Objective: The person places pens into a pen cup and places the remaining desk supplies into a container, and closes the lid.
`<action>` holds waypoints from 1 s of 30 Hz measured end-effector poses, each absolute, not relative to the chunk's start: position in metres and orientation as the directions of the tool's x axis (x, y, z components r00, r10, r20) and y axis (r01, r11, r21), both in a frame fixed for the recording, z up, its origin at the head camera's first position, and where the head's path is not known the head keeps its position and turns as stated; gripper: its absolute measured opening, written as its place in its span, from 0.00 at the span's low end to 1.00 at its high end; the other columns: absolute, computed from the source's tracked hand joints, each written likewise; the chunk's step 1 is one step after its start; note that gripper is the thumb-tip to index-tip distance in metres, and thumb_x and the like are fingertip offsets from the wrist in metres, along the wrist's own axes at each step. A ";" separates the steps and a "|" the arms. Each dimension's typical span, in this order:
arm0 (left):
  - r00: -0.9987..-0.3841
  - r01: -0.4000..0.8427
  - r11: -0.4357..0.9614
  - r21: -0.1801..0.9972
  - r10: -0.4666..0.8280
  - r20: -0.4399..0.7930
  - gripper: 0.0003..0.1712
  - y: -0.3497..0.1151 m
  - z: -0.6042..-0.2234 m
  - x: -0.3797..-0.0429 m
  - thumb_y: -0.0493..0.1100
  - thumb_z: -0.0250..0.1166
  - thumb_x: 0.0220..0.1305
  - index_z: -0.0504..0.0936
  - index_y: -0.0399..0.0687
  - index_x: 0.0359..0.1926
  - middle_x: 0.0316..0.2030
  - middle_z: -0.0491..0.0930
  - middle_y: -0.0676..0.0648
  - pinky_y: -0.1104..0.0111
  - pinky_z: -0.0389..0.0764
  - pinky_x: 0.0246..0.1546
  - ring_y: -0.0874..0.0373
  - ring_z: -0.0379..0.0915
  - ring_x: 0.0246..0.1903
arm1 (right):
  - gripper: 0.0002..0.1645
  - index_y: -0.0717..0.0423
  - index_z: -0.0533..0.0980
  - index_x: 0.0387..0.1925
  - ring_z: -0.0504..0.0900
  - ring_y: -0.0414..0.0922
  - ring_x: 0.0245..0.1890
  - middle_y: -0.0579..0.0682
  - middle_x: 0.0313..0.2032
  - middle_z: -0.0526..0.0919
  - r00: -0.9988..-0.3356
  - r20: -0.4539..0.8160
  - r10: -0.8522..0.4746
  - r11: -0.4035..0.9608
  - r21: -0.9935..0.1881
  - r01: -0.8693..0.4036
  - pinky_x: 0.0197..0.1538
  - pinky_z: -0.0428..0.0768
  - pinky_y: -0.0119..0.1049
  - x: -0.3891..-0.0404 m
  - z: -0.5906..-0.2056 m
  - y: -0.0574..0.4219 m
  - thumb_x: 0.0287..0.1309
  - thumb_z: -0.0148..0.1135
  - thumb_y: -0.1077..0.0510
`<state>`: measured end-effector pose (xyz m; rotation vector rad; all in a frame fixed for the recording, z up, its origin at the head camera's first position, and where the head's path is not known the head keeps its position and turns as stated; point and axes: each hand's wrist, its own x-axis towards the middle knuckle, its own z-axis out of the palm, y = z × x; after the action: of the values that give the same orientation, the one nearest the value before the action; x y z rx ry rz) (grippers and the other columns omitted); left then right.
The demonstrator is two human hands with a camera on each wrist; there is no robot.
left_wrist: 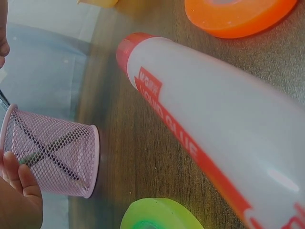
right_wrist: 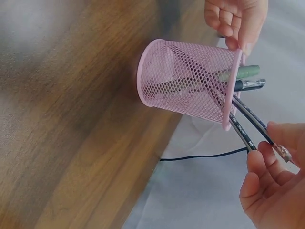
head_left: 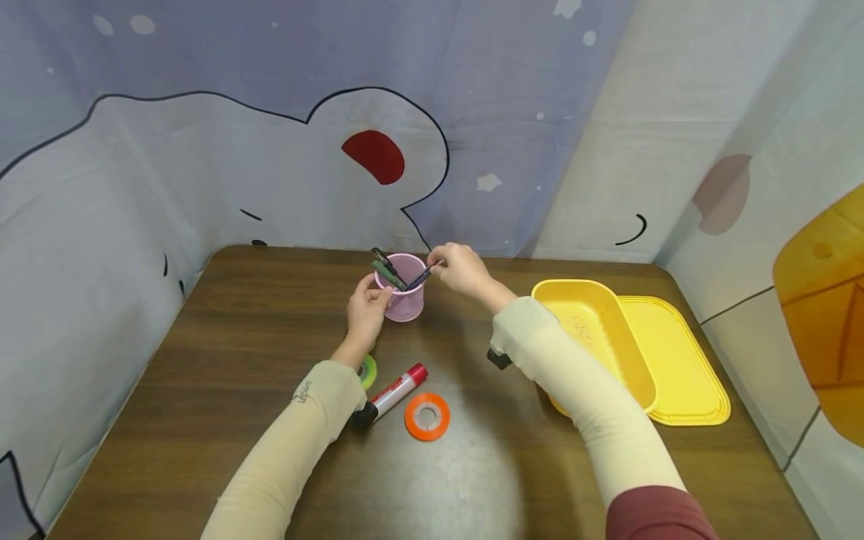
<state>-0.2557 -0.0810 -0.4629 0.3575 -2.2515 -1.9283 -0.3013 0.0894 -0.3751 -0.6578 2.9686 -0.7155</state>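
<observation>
A pink mesh pen cup [head_left: 405,306] stands upright near the table's back edge. My left hand [head_left: 367,311] holds its rim between thumb and fingers. Two dark pencils [right_wrist: 248,119] lean out of the cup, their lower ends inside the mesh. My right hand [head_left: 462,268] pinches them by their upper ends; in the right wrist view, one shows a metal eraser end. A green pen [right_wrist: 248,71] and a black pen with a clear tip [right_wrist: 251,85] also stick out of the cup, on the side nearer my left hand.
A liquid glue bottle [head_left: 398,391] with a red cap lies in front of the cup. Beside it are an orange tape roll [head_left: 427,417] and a green tape roll [head_left: 368,371], partly behind my left wrist. To the right sit a yellow tray [head_left: 624,337] and its yellow lid [head_left: 682,375].
</observation>
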 end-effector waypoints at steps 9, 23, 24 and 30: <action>-0.959 -0.082 0.134 0.988 -0.281 -0.041 0.28 -0.081 -0.462 -0.256 0.40 0.57 0.58 0.63 0.41 0.60 0.32 0.77 0.40 0.76 0.74 0.30 0.65 0.69 0.25 | 0.22 0.49 0.73 0.49 0.75 0.45 0.29 0.50 0.29 0.79 -0.932 0.079 -0.354 0.794 -0.501 -0.344 0.33 0.70 0.37 -0.300 -0.371 0.107 0.49 0.61 0.55; -0.954 -0.084 0.141 0.986 -0.296 -0.039 0.27 -0.085 -0.463 -0.259 0.39 0.57 0.59 0.63 0.41 0.60 0.33 0.77 0.39 0.77 0.73 0.29 0.63 0.70 0.25 | 0.23 0.54 0.72 0.51 0.73 0.45 0.30 0.52 0.29 0.77 -0.914 0.091 -0.396 0.766 -0.517 -0.383 0.36 0.70 0.37 -0.295 -0.369 0.137 0.50 0.61 0.56; -0.954 -0.087 0.140 0.986 -0.295 -0.042 0.27 -0.085 -0.463 -0.259 0.39 0.57 0.59 0.63 0.41 0.60 0.32 0.77 0.39 0.77 0.73 0.29 0.62 0.71 0.26 | 0.23 0.54 0.72 0.51 0.73 0.45 0.30 0.52 0.29 0.77 -0.913 0.086 -0.398 0.763 -0.522 -0.382 0.35 0.69 0.37 -0.294 -0.369 0.139 0.50 0.61 0.57; -0.958 -0.105 0.122 0.987 -0.279 -0.067 0.29 -0.087 -0.462 -0.258 0.40 0.57 0.59 0.61 0.40 0.61 0.33 0.77 0.40 0.69 0.75 0.35 0.51 0.74 0.32 | 0.21 0.54 0.73 0.48 0.71 0.45 0.28 0.51 0.27 0.76 -0.918 0.076 -0.390 0.750 -0.551 -0.365 0.34 0.68 0.35 -0.289 -0.368 0.153 0.50 0.61 0.57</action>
<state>-0.2583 -0.0873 -0.4625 0.3870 -2.2491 -1.9590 -0.2888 0.1535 -0.3682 -0.6251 2.8981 -0.8991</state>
